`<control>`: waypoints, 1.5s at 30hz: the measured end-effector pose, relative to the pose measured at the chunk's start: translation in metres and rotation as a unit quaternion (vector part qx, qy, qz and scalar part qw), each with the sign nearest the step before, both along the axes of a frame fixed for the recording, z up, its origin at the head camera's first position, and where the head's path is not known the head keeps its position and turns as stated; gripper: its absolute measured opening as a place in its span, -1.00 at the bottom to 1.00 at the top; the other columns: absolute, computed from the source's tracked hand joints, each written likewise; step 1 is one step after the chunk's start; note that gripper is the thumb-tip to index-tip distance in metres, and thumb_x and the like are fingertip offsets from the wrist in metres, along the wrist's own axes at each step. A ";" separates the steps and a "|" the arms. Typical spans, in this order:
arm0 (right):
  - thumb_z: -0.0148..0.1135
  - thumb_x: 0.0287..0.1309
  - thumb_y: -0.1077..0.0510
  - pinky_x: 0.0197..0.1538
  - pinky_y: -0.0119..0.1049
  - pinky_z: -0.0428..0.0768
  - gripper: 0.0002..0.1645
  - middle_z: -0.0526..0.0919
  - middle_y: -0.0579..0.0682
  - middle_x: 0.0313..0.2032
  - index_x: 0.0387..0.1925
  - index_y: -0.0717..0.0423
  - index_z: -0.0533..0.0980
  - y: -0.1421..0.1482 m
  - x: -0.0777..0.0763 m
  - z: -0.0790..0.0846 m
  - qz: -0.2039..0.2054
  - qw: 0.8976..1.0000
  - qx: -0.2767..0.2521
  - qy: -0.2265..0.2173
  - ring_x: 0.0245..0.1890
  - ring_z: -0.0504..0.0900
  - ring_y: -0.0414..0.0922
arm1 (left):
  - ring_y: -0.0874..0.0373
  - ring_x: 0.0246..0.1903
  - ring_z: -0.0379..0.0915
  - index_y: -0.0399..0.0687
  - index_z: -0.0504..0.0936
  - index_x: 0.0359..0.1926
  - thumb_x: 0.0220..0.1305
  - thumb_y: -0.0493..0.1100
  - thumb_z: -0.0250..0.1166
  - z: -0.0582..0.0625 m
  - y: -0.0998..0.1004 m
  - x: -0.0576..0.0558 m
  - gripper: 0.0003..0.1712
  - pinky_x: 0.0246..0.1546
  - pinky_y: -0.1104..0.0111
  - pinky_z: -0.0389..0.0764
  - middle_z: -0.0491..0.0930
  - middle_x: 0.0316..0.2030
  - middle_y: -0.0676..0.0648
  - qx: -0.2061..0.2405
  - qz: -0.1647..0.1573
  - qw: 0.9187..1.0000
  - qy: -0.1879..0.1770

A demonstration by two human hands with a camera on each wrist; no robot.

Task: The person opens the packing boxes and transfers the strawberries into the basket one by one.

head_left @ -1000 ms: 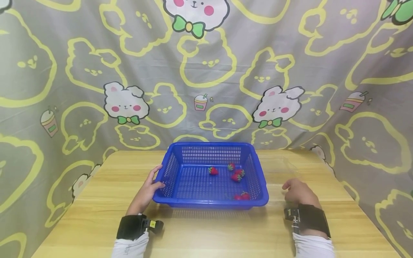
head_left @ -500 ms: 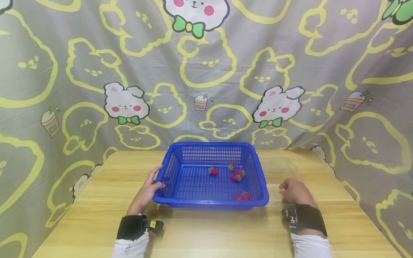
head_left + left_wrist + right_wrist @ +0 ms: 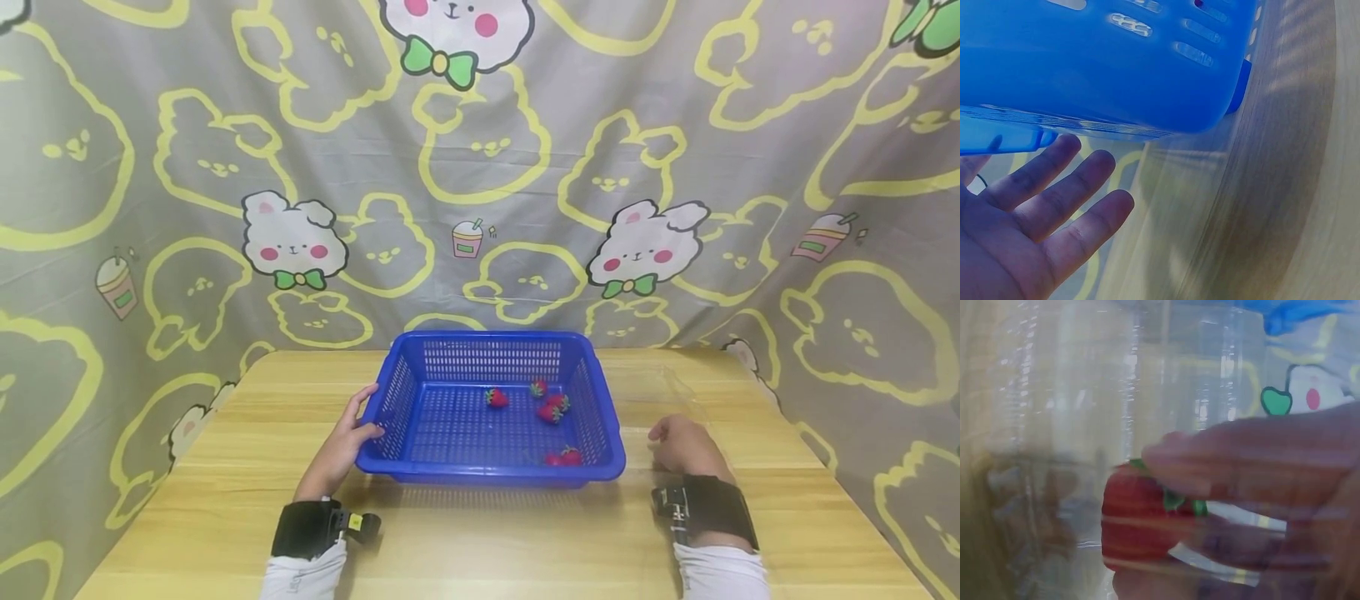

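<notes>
My left hand (image 3: 341, 446) rests at the left rim of a blue plastic basket (image 3: 487, 472), its thumb on the rim. In the left wrist view the other fingers (image 3: 1079, 187) are extended and spread beside the basket's outer wall (image 3: 1116, 81). My right hand (image 3: 690, 450) is right of the basket, at a clear plastic container (image 3: 652, 385). In the right wrist view its fingers hold a red strawberry (image 3: 1135, 519) by the green-leaf end, seen through the clear plastic. Whether the strawberry touches the container's floor cannot be told.
Several strawberries (image 3: 552, 412) lie in the basket, mostly towards its right side; one strawberry (image 3: 496, 397) sits nearer the middle. A patterned grey curtain (image 3: 510, 275) hangs behind the wooden table (image 3: 480, 542). The container's edges are faint against the wood.
My right hand has shifted slightly left, towards the basket, and is nearly still over the last half second. The left hand, basket and strawberries inside it look unmoved.
</notes>
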State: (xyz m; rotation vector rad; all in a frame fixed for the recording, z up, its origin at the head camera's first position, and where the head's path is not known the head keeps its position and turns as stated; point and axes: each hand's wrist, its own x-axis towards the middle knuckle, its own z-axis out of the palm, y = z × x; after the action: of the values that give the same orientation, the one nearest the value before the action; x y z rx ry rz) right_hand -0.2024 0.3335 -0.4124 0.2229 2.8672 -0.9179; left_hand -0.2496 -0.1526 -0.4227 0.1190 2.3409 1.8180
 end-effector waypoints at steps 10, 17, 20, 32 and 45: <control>0.21 -0.08 0.32 -0.14 0.13 0.51 -0.64 0.58 0.39 -0.16 -0.16 0.40 0.54 0.000 -0.002 0.005 0.003 0.998 -0.003 0.057 -0.19 0.56 0.21 | -0.36 0.17 0.29 0.20 -0.03 0.49 0.28 -0.28 0.04 -0.001 0.000 -0.001 -0.19 0.09 -0.09 0.43 0.16 0.30 -0.46 0.002 0.005 1.000 0.004; 0.29 0.02 0.29 -0.15 0.11 0.52 -0.76 0.62 0.30 -0.26 -0.25 0.39 0.55 -0.006 -0.002 0.011 -0.002 0.993 0.003 0.118 -0.22 0.57 0.18 | -0.37 0.19 0.27 0.21 -0.05 0.50 0.29 -0.26 0.04 0.000 -0.001 0.000 -0.18 0.12 -0.13 0.39 0.14 0.32 -0.45 -0.001 0.004 1.000 -0.001; 0.30 0.04 0.27 -0.16 0.09 0.52 -0.79 0.63 0.24 -0.29 -0.29 0.35 0.55 -0.007 -0.001 0.013 -0.001 0.990 0.008 0.140 -0.24 0.58 0.15 | -0.39 0.22 0.22 0.22 -0.07 0.50 0.30 -0.25 0.03 0.000 -0.001 0.001 -0.18 0.15 -0.17 0.33 0.11 0.33 -0.44 -0.001 0.002 1.000 -0.003; 0.28 0.06 0.22 -0.21 0.06 0.53 -0.87 0.66 0.18 -0.31 -0.36 0.24 0.56 -0.012 0.002 0.020 -0.001 0.987 0.017 0.157 -0.27 0.60 0.11 | -0.42 0.25 0.15 0.23 -0.08 0.50 0.30 -0.26 0.02 0.001 0.000 0.000 -0.18 0.16 -0.21 0.29 0.06 0.36 -0.44 0.003 -0.002 1.000 -0.007; 0.40 0.00 0.23 -0.23 0.03 0.55 -0.76 0.65 0.14 -0.31 -0.27 0.25 0.58 -0.018 0.005 0.032 0.000 0.990 -0.013 0.141 -0.25 0.61 0.12 | -0.39 0.19 0.25 0.16 -0.04 0.49 0.27 -0.31 0.00 -0.002 0.000 -0.002 -0.18 0.10 -0.12 0.41 0.14 0.31 -0.47 0.015 -0.006 1.000 0.013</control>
State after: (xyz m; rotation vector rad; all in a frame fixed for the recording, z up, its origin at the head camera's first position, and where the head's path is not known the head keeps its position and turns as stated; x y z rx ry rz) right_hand -0.1979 0.3158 -0.3807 0.0980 3.1070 -1.0630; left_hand -0.2512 -0.1525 -0.4250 0.1622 2.3259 1.8573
